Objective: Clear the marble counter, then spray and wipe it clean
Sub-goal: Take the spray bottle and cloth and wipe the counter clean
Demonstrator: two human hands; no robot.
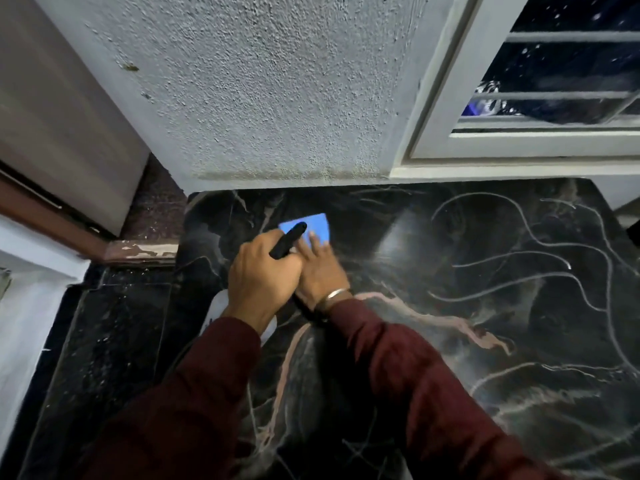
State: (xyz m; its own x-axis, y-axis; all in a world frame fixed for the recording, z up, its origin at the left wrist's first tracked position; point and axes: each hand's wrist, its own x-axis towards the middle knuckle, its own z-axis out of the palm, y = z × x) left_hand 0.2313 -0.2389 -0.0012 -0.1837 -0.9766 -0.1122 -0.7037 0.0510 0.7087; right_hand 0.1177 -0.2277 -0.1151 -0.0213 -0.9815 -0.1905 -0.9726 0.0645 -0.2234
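Note:
The black marble counter [485, 306] with pale veins fills the lower right. My left hand [263, 278] grips a spray bottle, whose black nozzle [287, 240] sticks out past my knuckles and whose white body [218, 306] shows below my wrist. Just to the right, my right hand [320, 271] lies flat on a blue cloth [318, 225], pressing it onto the marble near the back wall. A metal bangle [334, 294] circles that wrist. Both sleeves are dark red.
A rough grey wall [277, 98] rises directly behind the counter. A white window frame with bars [519, 140] stands at the back right. A brown door frame [69, 230] and a lower dark ledge [104, 341] lie to the left.

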